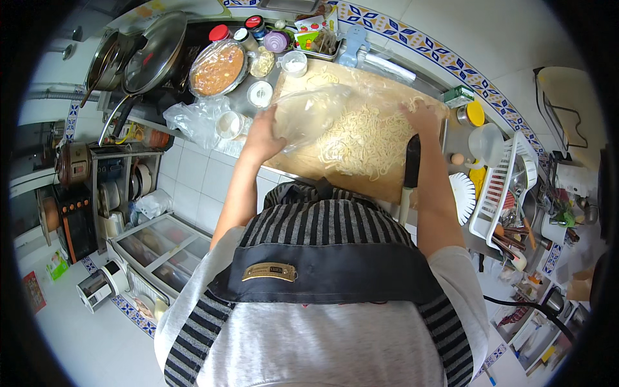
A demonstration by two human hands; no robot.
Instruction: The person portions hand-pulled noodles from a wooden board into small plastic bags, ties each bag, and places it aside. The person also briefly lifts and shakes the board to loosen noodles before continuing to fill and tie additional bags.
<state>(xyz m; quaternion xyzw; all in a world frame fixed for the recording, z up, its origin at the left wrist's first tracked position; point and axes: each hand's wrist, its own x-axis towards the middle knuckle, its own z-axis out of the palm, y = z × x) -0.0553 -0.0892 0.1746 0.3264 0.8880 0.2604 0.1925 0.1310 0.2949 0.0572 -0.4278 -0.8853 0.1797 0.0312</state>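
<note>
My left hand (261, 137) is at the left edge of a wooden board (303, 169), thumb and fingers spread around the edge of a clear plastic bag (313, 116) that it holds. The bag stretches rightward over the board. A loose heap of cut noodles (361, 142) covers the middle and right of the board. My right hand (422, 117) is at the far right of the heap, with a few noodles at its curled fingers; the fingertips are partly hidden. Beside my right forearm lies a knife (412, 161) with a dark blade and pale handle, pointing away from me.
A film-covered bowl of orange-brown food (218, 68), a white tub (294, 63) and a crumpled plastic bag (196, 122) stand left of the board. Farther left is a lidded pan (155, 55). At right are a yellow-lidded jar (474, 113), an egg (457, 159) and a white dish rack (496, 193).
</note>
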